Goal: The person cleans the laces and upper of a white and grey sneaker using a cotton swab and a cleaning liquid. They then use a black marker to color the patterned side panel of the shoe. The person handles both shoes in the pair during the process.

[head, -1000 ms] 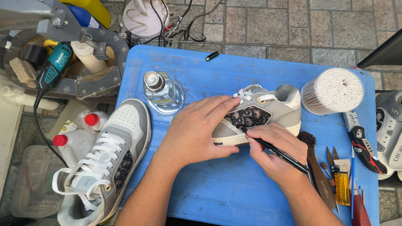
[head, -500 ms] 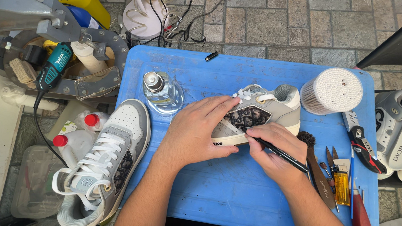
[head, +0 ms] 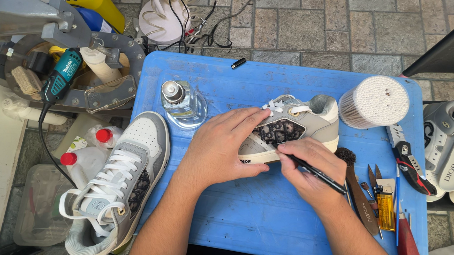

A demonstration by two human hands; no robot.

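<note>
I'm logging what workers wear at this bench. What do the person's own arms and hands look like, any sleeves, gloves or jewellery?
Both forearms are bare as far as the picture's lower edge shows, with no sleeve in view. The left hand and right hand wear no gloves. No ring, watch or bracelet shows on either. The fingernails look short and unpainted.
</note>
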